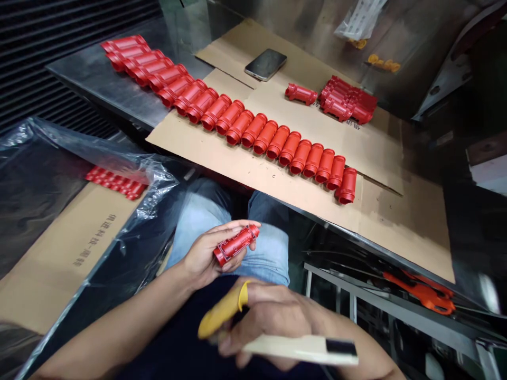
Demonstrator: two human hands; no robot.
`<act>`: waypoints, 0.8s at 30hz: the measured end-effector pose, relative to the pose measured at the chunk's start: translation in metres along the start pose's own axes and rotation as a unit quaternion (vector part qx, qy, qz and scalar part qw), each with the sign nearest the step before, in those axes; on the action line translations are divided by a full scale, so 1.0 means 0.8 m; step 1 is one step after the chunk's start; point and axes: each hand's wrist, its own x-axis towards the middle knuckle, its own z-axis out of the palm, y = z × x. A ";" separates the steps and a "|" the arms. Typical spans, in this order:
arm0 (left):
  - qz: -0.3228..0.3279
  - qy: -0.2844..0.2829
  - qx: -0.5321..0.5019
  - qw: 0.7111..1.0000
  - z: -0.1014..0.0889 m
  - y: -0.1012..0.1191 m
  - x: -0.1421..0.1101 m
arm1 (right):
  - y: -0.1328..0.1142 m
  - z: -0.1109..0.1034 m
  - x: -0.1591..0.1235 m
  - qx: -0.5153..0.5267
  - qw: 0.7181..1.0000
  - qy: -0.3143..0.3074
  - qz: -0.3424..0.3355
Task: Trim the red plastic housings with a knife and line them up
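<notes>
My left hand [208, 253] is closed round a red plastic cylinder part [235, 245], held over my lap. My right hand [265, 322] sits lower and nearer, with a yellow finger cot [222, 314] on one finger, gripping a cream-coloured flat tool with a black tip [304, 348]. A long row of several matching red parts [253, 129] lies side by side on cardboard [396, 221] on the metal table. A small heap of the same parts [344, 100] and one single red part [301, 93] lie farther back on the right.
A phone [265, 64] lies on the far cardboard. A box lined with clear plastic [71, 248] at the left holds several red parts [116, 182]. Orange-handled scissors [425, 293] rest on a shelf below the table at right. A plastic bag [360, 18] lies at the back.
</notes>
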 end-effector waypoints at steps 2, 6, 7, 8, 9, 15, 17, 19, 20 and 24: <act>0.023 0.002 0.003 1.000 0.002 0.004 -0.002 | 0.003 0.003 -0.005 0.131 0.990 0.016 -0.042; 0.105 0.071 0.039 0.991 0.007 0.007 -0.008 | 0.022 0.006 -0.014 0.119 0.974 0.190 0.032; 0.132 0.084 0.047 0.987 0.008 0.006 -0.010 | 0.026 0.006 -0.017 0.068 0.973 0.216 0.041; 0.160 0.093 0.054 0.981 0.008 0.005 -0.011 | 0.029 0.006 -0.018 0.026 0.973 0.225 0.035; 0.187 0.101 0.062 0.975 0.008 0.004 -0.012 | 0.031 0.007 -0.020 -0.002 0.974 0.228 0.016; 0.297 0.111 0.102 0.943 0.005 -0.002 -0.016 | 0.034 0.010 -0.019 -0.075 0.967 0.242 -0.019; 0.305 0.098 0.109 0.941 0.003 -0.003 -0.018 | 0.035 0.011 -0.016 -0.078 0.963 0.257 -0.017; 0.305 0.083 0.126 0.940 -0.001 -0.006 -0.019 | 0.037 0.012 -0.012 -0.083 0.958 0.274 -0.015; 0.305 0.075 0.139 0.939 -0.003 -0.008 -0.019 | 0.039 0.013 -0.009 -0.088 0.956 0.279 -0.013; 0.307 0.058 0.187 0.931 -0.011 -0.015 -0.020 | 0.039 0.017 0.000 -0.102 0.952 0.286 -0.033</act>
